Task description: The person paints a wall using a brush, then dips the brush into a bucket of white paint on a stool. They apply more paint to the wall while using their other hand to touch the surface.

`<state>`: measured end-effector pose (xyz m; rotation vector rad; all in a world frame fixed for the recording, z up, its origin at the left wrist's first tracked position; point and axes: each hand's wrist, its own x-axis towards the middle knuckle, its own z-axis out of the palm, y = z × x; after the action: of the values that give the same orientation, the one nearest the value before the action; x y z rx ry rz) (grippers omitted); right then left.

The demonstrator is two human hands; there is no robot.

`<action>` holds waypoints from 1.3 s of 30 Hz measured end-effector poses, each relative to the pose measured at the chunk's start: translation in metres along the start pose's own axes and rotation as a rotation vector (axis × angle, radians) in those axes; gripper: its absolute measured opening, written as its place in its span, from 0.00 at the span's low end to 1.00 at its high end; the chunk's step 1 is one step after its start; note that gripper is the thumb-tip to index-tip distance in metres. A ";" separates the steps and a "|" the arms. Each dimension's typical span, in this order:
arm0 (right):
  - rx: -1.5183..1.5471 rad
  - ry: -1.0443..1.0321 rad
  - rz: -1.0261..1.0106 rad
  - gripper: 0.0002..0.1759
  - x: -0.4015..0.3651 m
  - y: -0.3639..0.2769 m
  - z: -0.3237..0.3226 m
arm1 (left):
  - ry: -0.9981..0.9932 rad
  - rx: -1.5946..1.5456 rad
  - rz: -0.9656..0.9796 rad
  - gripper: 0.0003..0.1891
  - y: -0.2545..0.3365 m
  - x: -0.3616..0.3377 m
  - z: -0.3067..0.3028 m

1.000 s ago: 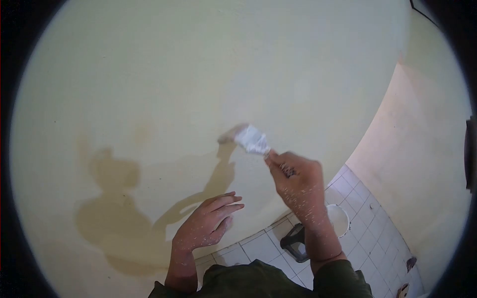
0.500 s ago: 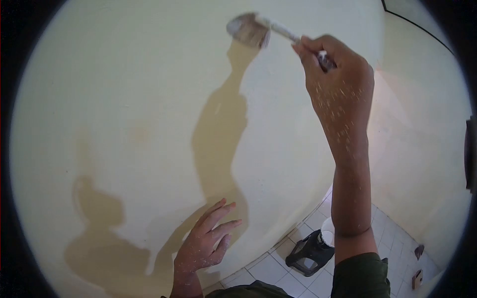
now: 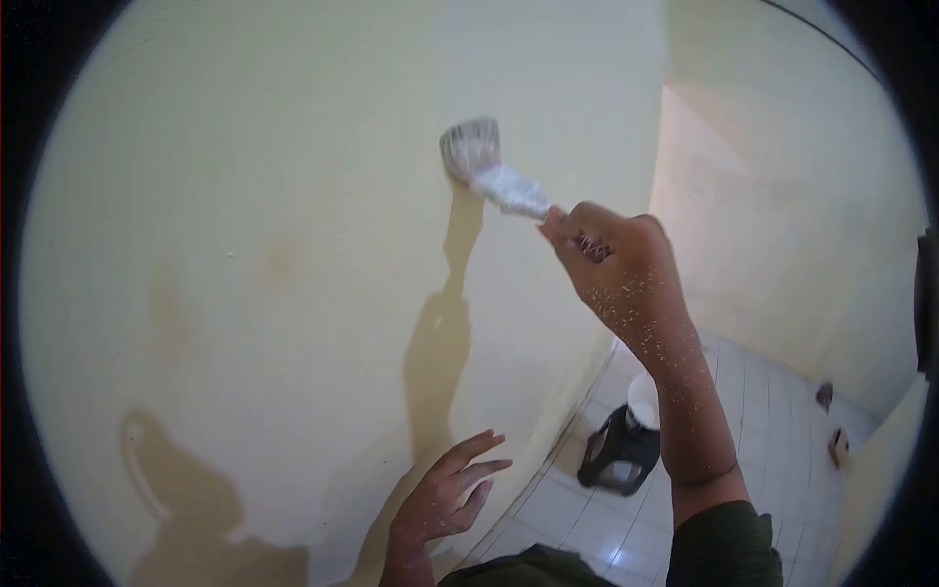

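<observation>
My right hand [image 3: 626, 269] is closed around the handle of a paintbrush [image 3: 509, 189], and paint specks dot its back and wrist. The brush's wide bristles point up and left, against the pale yellow wall [image 3: 323, 176] or very close to it. A whiter band of wall shows at the upper middle, around the bristles. Lower down, my left hand [image 3: 452, 494] is empty with its fingers spread, near the wall; whether it touches cannot be made out. Shadows of the brush, arm and head fall on the wall.
On the tiled floor [image 3: 558, 504] a black stool [image 3: 621, 455] carries a white bucket [image 3: 643, 401], partly behind my right forearm. Two small objects, one a dark one [image 3: 825, 396], lie at the far right near another wall [image 3: 782, 225]. A dark cable runs along the top right.
The brush has come down the wall, its bristles now angled up-left. My view has shifted, so the wall's right edge and more floor show. My left hand stays spread.
</observation>
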<state>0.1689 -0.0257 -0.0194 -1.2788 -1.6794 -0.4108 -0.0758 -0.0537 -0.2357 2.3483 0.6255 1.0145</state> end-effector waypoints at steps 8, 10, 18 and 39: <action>-0.112 -0.264 0.052 0.09 -0.140 0.040 0.076 | -0.077 -0.062 0.100 0.19 -0.035 -0.023 0.009; -0.110 -0.342 0.062 0.08 -0.177 0.057 0.101 | -0.071 -0.132 0.094 0.19 -0.043 -0.025 0.010; -0.337 -0.450 0.184 0.10 -0.160 0.073 0.087 | -0.139 -0.138 0.033 0.19 -0.038 -0.018 0.012; 0.161 -0.246 0.430 0.22 -0.208 0.122 0.152 | -0.286 -0.063 -0.263 0.20 -0.048 -0.039 0.028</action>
<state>0.2038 0.0175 -0.2993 -1.5655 -1.5404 0.1414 -0.0890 -0.0469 -0.3017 2.2258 0.7515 0.5617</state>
